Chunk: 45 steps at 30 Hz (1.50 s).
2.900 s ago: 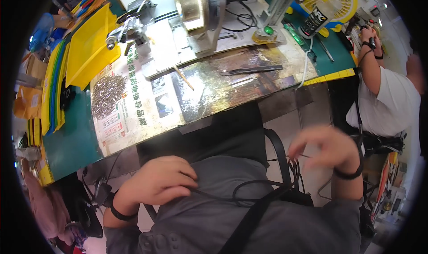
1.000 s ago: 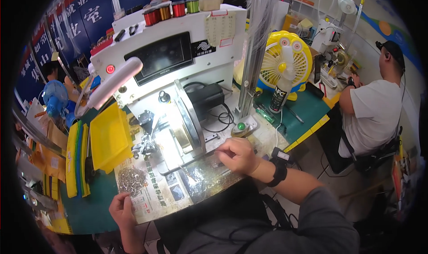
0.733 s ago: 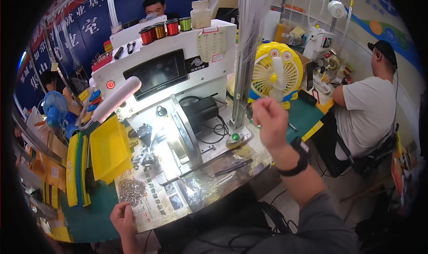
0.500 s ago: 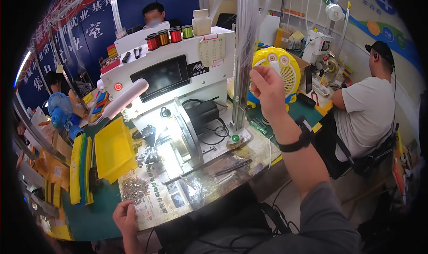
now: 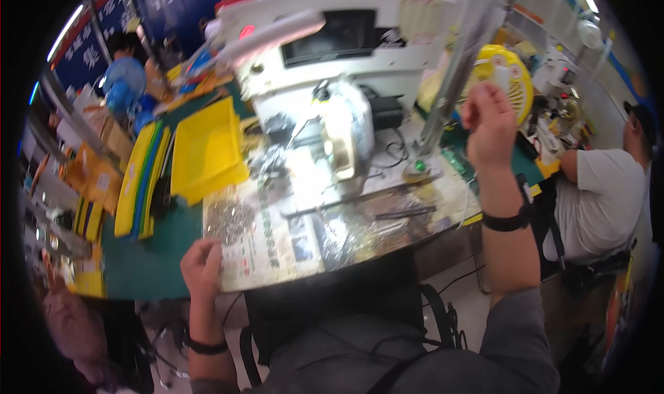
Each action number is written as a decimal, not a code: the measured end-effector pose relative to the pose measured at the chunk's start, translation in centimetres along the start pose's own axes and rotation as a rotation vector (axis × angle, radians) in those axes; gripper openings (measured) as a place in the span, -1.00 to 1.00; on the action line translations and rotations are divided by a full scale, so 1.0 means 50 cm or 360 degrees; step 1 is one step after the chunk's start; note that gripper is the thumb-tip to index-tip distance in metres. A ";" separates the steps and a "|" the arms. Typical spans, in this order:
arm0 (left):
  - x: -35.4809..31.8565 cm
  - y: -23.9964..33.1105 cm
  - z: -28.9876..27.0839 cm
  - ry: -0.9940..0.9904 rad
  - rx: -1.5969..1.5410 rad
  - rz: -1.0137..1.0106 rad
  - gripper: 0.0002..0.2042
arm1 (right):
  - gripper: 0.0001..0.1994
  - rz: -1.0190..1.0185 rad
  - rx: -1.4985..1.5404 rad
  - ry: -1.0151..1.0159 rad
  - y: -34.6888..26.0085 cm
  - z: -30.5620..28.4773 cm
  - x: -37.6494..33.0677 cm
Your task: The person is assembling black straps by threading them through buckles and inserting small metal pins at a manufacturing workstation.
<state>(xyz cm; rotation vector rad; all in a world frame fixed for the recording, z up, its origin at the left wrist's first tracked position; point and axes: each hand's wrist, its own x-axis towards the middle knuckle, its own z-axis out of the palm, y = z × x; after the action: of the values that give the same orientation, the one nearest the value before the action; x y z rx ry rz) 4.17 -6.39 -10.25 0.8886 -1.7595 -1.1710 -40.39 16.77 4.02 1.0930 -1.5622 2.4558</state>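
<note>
The left hand (image 5: 202, 266) stays on the near edge of the printed paper sheet (image 5: 266, 238) on the green surface (image 5: 142, 256), fingers curled. The right hand (image 5: 490, 123) has risen beside the yellow round fan (image 5: 508, 76), fingers loosely bent, holding nothing visible.

Glossy yellow plastic tray (image 5: 207, 148), matt printed paper sheet (image 5: 266, 245), shiny metal bits (image 5: 229, 218), matt green mat (image 5: 149, 256).

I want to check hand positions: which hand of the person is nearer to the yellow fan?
Right. The right hand is raised just beside the yellow fan; the left hand rests far away on the printed sheet.
</note>
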 end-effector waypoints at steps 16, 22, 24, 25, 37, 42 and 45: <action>0.007 -0.004 0.012 -0.0051 -0.0127 0.0128 -0.84 | -0.83 0.0292 0.0267 -0.2257 -0.091 0.122 -0.304; 0.010 -0.003 0.005 -0.0087 -0.0187 0.0067 -0.85 | -0.71 0.0601 0.0892 -0.2394 -0.133 0.185 -0.462; 0.012 0.003 0.007 -0.0102 -0.0221 0.0082 -0.85 | -0.67 0.0541 0.0952 -0.2351 -0.160 0.213 -0.469; 0.016 0.000 0.009 -0.0063 -0.0181 0.0044 -0.86 | -0.69 0.0609 0.1053 -0.2316 -0.168 0.222 -0.473; 0.007 -0.046 -0.001 -0.0052 -0.0034 0.0120 -0.90 | -0.79 0.0163 0.1547 -0.2212 -0.214 0.304 -0.498; 0.004 -0.017 -0.005 -0.0080 -0.0116 -0.0046 -0.89 | -0.80 0.0125 0.1514 -0.2296 -0.224 0.303 -0.478; 0.008 -0.017 -0.003 -0.0067 -0.0117 -0.0027 -0.90 | -0.80 0.0142 0.1524 -0.2335 -0.223 0.302 -0.468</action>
<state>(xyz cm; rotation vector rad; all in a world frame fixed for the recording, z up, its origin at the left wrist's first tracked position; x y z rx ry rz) 4.22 -7.08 -10.90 0.8422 -1.7338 -1.2654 -10.41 17.80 3.09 3.4438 -0.0670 2.3469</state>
